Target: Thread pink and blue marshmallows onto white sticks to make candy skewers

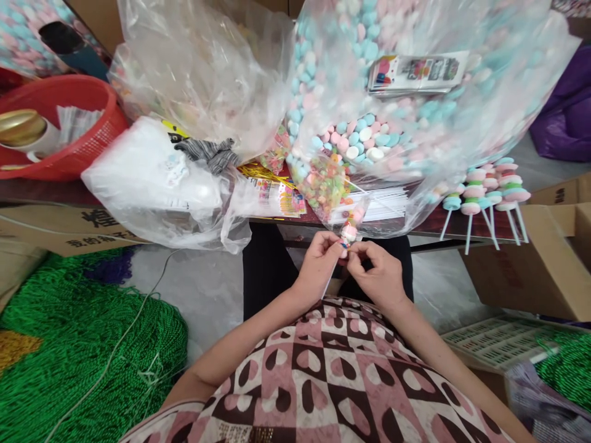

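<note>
A marshmallow skewer (349, 231) in a clear printed wrapper stands tilted over my lap, at the table's front edge. My left hand (318, 264) is closed around its lower end, and the white stick (329, 282) runs down below the fingers. Against the base of the candy, my right hand (377, 271) pinches the wrapper's gathered end; whether a tie sits between the fingertips is too small to tell. Just beyond the hands are gummy candies (325, 184) in a clear bag, white paper sticks (385, 205), printed wrappers (281, 198) and gold twist ties (265, 172).
A large clear bag of pastel marshmallows (429, 123) bears a stack of printed bags (418, 74). Finished skewers (484, 187) overhang the table's right edge. A white plastic bag (157, 172) and red basket (99, 117) stand left; green cord (92, 344) and cardboard boxes (530, 264) lie below.
</note>
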Tool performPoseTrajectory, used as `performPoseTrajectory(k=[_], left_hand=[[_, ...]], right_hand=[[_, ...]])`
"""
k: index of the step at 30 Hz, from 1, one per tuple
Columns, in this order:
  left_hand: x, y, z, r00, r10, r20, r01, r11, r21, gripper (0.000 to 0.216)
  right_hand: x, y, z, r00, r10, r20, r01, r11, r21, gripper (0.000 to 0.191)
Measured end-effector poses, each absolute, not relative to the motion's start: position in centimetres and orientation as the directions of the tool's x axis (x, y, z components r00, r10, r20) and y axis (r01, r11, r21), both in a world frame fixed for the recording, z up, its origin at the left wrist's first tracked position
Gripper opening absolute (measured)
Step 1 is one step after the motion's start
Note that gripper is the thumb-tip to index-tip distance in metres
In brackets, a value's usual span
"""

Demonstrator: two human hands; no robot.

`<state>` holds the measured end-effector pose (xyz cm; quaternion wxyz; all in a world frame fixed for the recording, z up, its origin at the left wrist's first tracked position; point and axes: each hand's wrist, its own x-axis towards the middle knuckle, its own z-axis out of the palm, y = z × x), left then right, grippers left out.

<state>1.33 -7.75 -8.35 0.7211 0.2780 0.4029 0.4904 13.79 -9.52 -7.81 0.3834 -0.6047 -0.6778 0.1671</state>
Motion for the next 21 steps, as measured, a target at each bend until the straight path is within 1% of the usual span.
performPoseTrajectory(k=[3, 5, 7, 8, 10, 13, 15, 16, 18, 21], left_hand=[[0.9, -7.8, -7.8, 0.301, 0.911, -0.283, -0.494, 0.403, 0.771, 0.022], [0.7, -7.8, -7.8, 0.337, 0.902, -0.269, -0.497, 0.413, 0.763, 0.026], [0.6, -7.9, -8.1, 0.342, 0.904, -0.256, -0.496, 0.405, 0.768, 0.029], [0.6, -7.9, -8.2, 0.342, 0.906, -0.249, -0.491, 0.398, 0.775, 0.03], [0.4, -7.9, -8.3, 0.351, 0.907, -0.232, -0.468, 0.385, 0.795, 0.03], [0.3, -7.8, -8.1, 0.333, 0.912, -0.24, -0.404, 0.368, 0.838, 0.031], [0.3, -7.7, -7.8, 0.276, 0.926, -0.259, -0.358, 0.349, 0.866, 0.029], [0.3, -7.7, -7.7, 0.248, 0.933, -0.262, -0.34, 0.337, 0.878, 0.028], [0.4, -7.7, -7.6, 0.22, 0.939, -0.264, -0.324, 0.325, 0.888, 0.027], [0.5, -7.7, -7.4, 0.268, 0.914, -0.304, -0.352, 0.387, 0.852, 0.035]], right_hand=[[14.2, -9.5, -7.8, 0.159, 0.954, 0.255, 0.581, 0.118, -0.805, 0.006], [14.3, -9.5, -7.9, 0.192, 0.96, 0.206, 0.486, 0.089, -0.869, 0.006], [14.4, -9.5, -7.8, 0.192, 0.967, 0.168, 0.428, 0.072, -0.901, 0.006], [14.4, -9.5, -7.8, 0.183, 0.969, 0.165, 0.43, 0.072, -0.9, 0.006], [14.4, -9.6, -7.4, 0.148, 0.968, 0.203, 0.496, 0.105, -0.862, 0.004], [14.5, -9.6, -6.8, 0.043, 0.954, 0.297, 0.648, 0.2, -0.735, 0.007], [14.5, -9.7, -6.5, -0.023, 0.948, 0.317, 0.693, 0.243, -0.678, 0.008], [14.5, -9.7, -6.5, -0.034, 0.95, 0.31, 0.694, 0.246, -0.677, 0.008], [14.5, -9.9, -6.7, -0.011, 0.958, 0.285, 0.664, 0.22, -0.714, 0.008], [14.6, -10.1, -7.2, 0.083, 0.961, 0.263, 0.588, 0.166, -0.792, 0.006]])
